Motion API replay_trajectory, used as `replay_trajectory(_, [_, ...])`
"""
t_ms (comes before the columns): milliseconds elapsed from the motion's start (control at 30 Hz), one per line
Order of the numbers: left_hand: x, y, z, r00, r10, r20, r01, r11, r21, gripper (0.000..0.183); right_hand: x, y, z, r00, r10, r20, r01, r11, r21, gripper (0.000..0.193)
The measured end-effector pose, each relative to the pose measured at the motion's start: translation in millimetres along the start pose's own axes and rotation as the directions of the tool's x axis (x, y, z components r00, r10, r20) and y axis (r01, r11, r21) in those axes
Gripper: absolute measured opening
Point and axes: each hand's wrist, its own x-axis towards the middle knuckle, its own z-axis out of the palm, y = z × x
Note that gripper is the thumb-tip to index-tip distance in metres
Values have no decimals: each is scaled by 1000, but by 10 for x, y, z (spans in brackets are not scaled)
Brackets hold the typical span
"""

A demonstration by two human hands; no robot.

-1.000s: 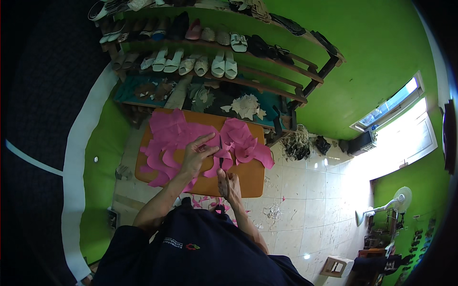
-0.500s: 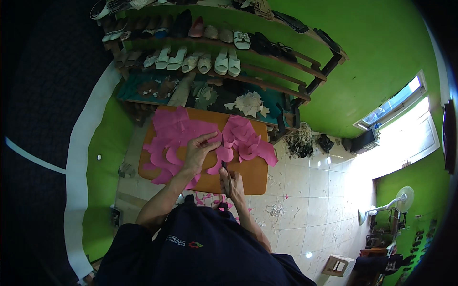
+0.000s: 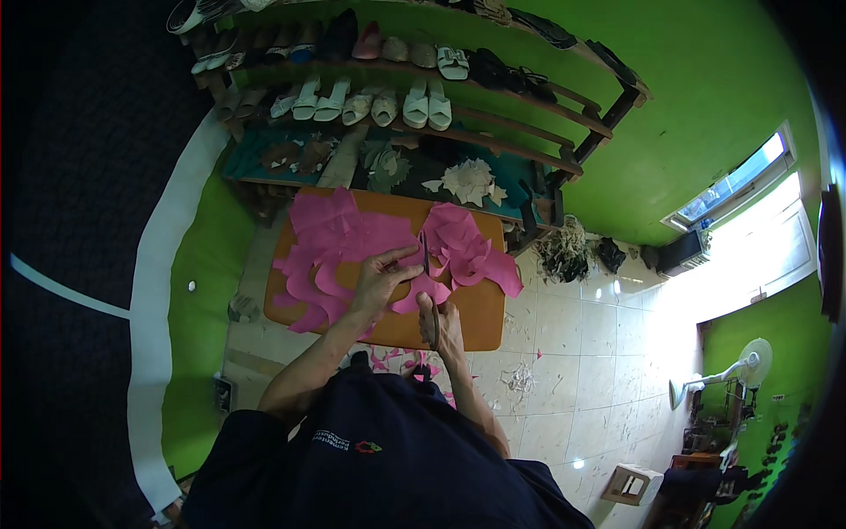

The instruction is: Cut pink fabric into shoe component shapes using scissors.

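Over an orange-brown table (image 3: 476, 328), my right hand (image 3: 448, 331) grips a pair of scissors (image 3: 426, 254) by the handles, the blades pointing away from me at the pink material. My left hand (image 3: 377, 284) pinches the edge of a pink sheet piece (image 3: 428, 289) just left of the blades. Curved pink pieces (image 3: 310, 286) lie under and left of my left hand, joined to or overlapping a wider pink sheet (image 3: 335, 220). To the right of the scissors sits a crumpled heap of pink sheet (image 3: 456, 238). My fingers hide part of the held piece.
Beyond the table stands a shoe rack (image 3: 520, 150) with rows of sandals (image 3: 427, 106). Pale scraps (image 3: 471, 182) lie on its lowest shelf. Offcuts (image 3: 520, 379) litter the tiled floor. A white fan (image 3: 753, 361) and a small stool (image 3: 630, 485) are at right.
The scissors now reach higher against the pink material, their blades more visible. Both hands keep their grip. The whole view has shifted slightly.
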Motion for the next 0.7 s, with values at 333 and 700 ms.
replay_trajectory(333, [-33, 134, 6, 999, -44, 15, 43, 999, 17, 47, 11, 26, -23, 999, -40, -36, 37, 995, -94, 61])
replay_trajectory(700, [-3, 111, -77, 997, -63, 37, 63, 998, -1, 48, 17, 18, -80, 997, -35, -63, 22, 981, -193, 72])
